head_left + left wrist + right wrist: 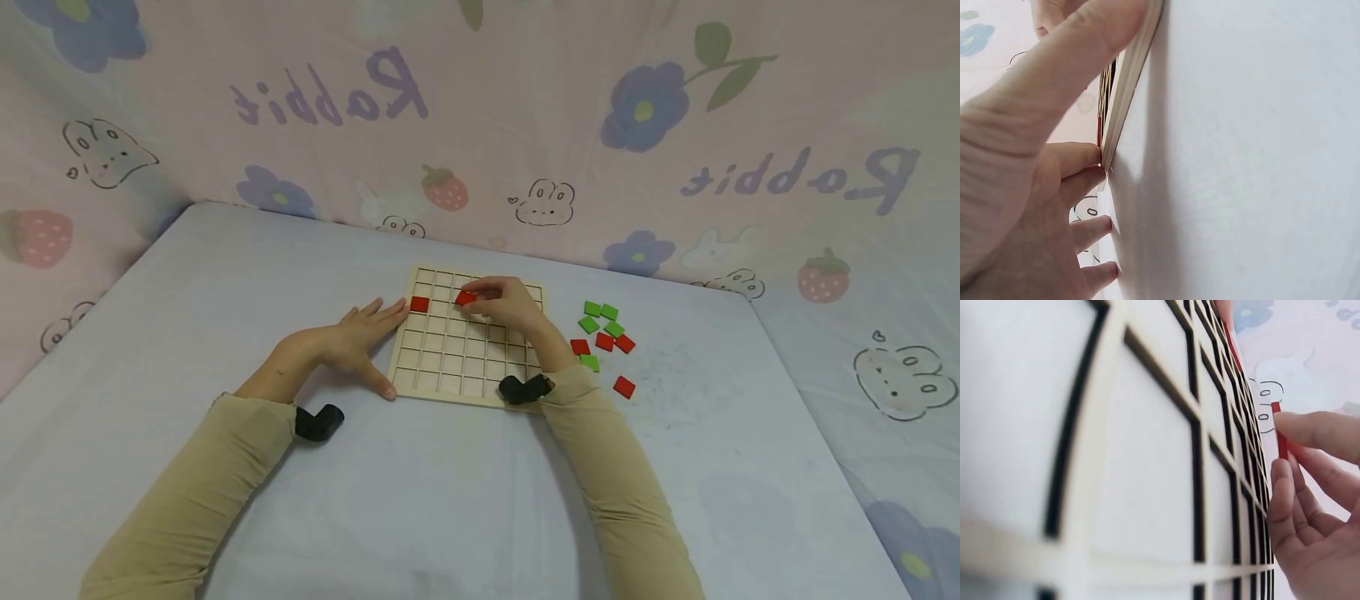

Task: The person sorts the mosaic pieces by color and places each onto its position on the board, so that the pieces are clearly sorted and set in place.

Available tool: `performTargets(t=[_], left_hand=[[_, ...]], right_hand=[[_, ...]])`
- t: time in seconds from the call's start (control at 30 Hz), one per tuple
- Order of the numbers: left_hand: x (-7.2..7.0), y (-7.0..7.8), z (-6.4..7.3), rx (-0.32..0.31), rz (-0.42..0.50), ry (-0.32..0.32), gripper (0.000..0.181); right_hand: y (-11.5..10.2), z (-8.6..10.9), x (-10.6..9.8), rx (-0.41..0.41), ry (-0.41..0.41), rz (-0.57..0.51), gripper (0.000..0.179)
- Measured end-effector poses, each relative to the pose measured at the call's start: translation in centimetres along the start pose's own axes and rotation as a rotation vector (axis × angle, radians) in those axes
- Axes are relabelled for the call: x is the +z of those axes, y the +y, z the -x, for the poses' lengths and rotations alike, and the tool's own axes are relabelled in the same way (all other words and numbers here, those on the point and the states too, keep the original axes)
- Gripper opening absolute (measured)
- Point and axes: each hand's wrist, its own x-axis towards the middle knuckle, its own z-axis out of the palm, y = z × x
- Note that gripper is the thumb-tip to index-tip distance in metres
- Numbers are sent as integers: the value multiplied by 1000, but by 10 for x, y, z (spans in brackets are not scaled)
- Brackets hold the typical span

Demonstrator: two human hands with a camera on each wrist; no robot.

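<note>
A pale wooden grid board point(431, 395) lies flat on the table, divided into square cells. In its left column, near the back, sits one red square tile point(419, 305). My right hand point(512, 305) is over the back part of the board and pinches another red tile point(465, 297) between thumb and fingers; the right wrist view shows this red tile point(1279, 431) tilted just off the grid. My left hand point(354, 342) lies spread at the board's left edge, its thumb at the front corner and its fingertips point(1100, 156) against the side.
Right of the board lie several loose green tiles point(588, 325) and several red tiles point(624, 387) on the white-covered table point(360, 517). Black curved pieces point(318, 423) sit at both wrists. A patterned cloth point(480, 108) hangs behind the table.
</note>
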Motion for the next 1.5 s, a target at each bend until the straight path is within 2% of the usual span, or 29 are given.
performTargets(t=[0.17,0.7,0.87,1.23,1.5], left_hand=[[1,0,0,-5,2,-3,127],[0,0,-1,-3,-1,-9,126],[0,0,-2,-1,-9,-8,126],[-1,-1,-2,3,-9,-9,126],[-1,0,-2,3,-1,-7,125]], right_hand=[[-6,-1,6,-7,-24,-8,38],[-7,-10,17,-81,-88,111,35],[-10,-12,20,-72,-87,156,33],[-15,-15,25,-38,-68,161,33],[-16,-15,26,-43,-78,159,34]])
